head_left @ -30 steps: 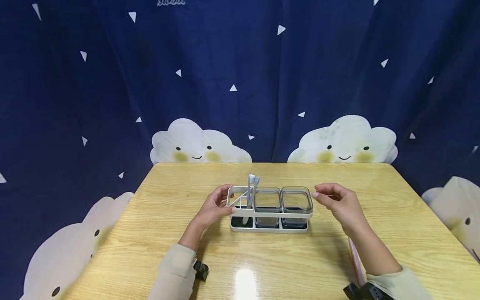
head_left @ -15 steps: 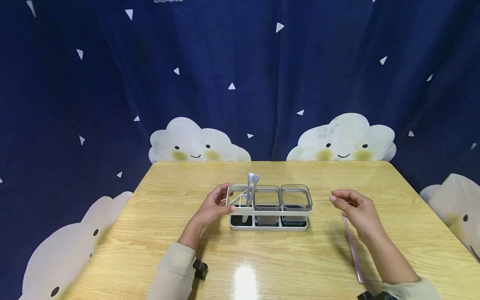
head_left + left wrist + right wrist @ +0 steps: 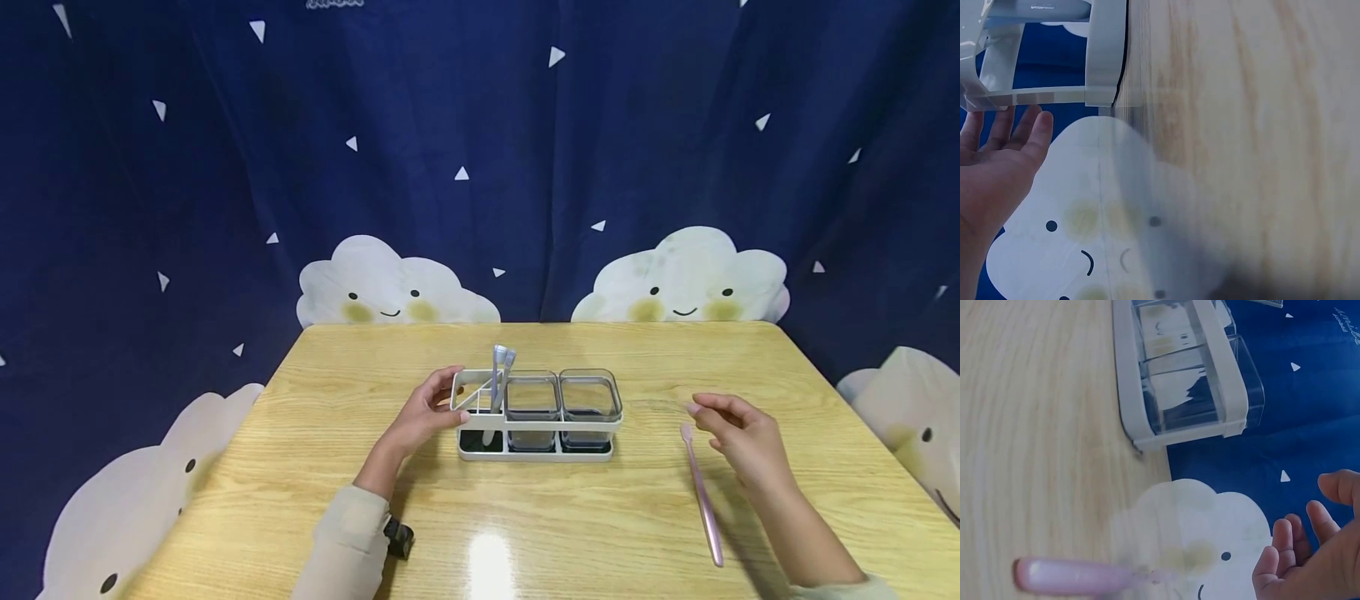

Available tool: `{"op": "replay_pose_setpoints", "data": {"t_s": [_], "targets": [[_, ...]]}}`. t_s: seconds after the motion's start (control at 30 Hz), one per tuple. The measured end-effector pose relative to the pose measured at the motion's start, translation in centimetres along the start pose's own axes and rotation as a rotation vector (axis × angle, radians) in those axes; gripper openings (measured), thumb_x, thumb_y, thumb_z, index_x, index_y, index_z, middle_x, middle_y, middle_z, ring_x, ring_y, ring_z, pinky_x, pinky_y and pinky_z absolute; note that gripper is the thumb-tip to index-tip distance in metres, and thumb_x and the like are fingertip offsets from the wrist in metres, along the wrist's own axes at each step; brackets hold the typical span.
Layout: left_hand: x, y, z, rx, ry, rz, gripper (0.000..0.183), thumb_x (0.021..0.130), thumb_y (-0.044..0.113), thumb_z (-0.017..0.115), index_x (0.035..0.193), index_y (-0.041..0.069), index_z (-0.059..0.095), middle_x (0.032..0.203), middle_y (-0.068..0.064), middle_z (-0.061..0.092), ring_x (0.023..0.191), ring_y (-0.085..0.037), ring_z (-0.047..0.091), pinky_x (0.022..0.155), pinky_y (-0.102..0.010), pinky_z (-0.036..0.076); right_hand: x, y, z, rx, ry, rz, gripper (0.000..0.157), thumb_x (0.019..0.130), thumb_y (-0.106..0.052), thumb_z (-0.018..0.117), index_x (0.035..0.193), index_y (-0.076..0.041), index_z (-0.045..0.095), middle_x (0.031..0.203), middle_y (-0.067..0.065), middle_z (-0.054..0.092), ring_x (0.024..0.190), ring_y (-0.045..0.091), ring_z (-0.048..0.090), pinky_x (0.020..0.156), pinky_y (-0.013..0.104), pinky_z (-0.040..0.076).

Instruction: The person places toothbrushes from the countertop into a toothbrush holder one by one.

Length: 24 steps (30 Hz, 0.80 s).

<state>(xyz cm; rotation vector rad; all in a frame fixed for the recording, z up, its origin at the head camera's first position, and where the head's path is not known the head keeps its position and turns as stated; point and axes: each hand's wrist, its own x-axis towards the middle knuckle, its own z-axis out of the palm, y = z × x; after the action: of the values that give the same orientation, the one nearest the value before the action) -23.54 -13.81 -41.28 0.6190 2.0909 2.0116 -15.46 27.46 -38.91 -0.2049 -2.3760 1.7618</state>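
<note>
The right hand [image 3: 746,442] — loose, empty — has shifted rightward, baring the pink toothbrush [image 3: 702,497] lower right, outside the rack [image 3: 536,425] the left hand [image 3: 420,418] grips.

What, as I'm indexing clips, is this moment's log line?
left hand: grips white plastic rack | right hand: empty, near slim pink toothbrush | rack: two pale toothbrushes, two clear square cups

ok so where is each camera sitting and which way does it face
Head: worn on the head, facing forward and down at the table, rack and pink toothbrush; left hand, right hand and forearms show.
Left wrist: on that wrist, facing the rack's left end; left hand shows.
Right wrist: on that wrist, facing the rack's right end, pink toothbrush lower left; right hand shows.
Shared: both wrist views show rack, table and curtain.
</note>
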Motion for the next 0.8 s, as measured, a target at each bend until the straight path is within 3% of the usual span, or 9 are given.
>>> {"op": "replay_pose_setpoints", "data": {"t_s": [0.17, 0.37, 0.63, 0.8], "targets": [[0.0, 0.1, -0.1, 0.013, -0.003, -0.009, 0.070, 0.079, -0.005, 0.067, 0.139, -0.003, 0.032, 0.132, -0.031, 0.037, 0.123, -0.047, 0.032, 0.099, -0.047, 0.032, 0.5, 1.7, -0.7, -0.008, 0.011, 0.022, 0.034, 0.089, -0.034, 0.063, 0.113, -0.011, 0.062, 0.095, -0.014, 0.060, 0.086, 0.003, 0.056, 0.068, 0.022, 0.048], [-0.1, 0.1, -0.1, 0.007, 0.001, -0.011, 0.069, 0.078, -0.005, 0.067, 0.139, -0.001, 0.034, 0.130, -0.030, 0.038, 0.122, -0.047, 0.034, 0.099, -0.048, 0.033, 1.3, 4.0, -1.1, -0.070, 0.008, 0.099, 0.045, 0.086, -0.043, 0.063, 0.117, -0.011, 0.060, 0.098, -0.010, 0.060, 0.088, 0.004, 0.055, 0.072, 0.030, 0.048], [-0.1, 0.0, -0.1, 0.019, -0.003, -0.015, 0.073, 0.079, -0.004, 0.067, 0.141, -0.004, 0.029, 0.132, -0.032, 0.035, 0.122, -0.048, 0.034, 0.097, -0.041, 0.036, -0.2, 3.4, -1.0, -0.134, -0.064, 0.078, 0.054, 0.092, -0.044, 0.054, 0.125, -0.001, 0.049, 0.107, 0.001, 0.054, 0.093, 0.012, 0.053, 0.077, 0.029, 0.047], [-0.1, 0.0, 0.0, 0.016, -0.006, -0.013, 0.072, 0.079, -0.004, 0.067, 0.141, -0.003, 0.030, 0.133, -0.032, 0.035, 0.121, -0.048, 0.034, 0.097, -0.041, 0.036, -0.3, 3.8, -0.9, -0.144, -0.058, 0.105, 0.056, 0.093, -0.041, 0.053, 0.128, 0.003, 0.046, 0.109, 0.004, 0.054, 0.091, 0.008, 0.052, 0.078, 0.028, 0.047]]}}
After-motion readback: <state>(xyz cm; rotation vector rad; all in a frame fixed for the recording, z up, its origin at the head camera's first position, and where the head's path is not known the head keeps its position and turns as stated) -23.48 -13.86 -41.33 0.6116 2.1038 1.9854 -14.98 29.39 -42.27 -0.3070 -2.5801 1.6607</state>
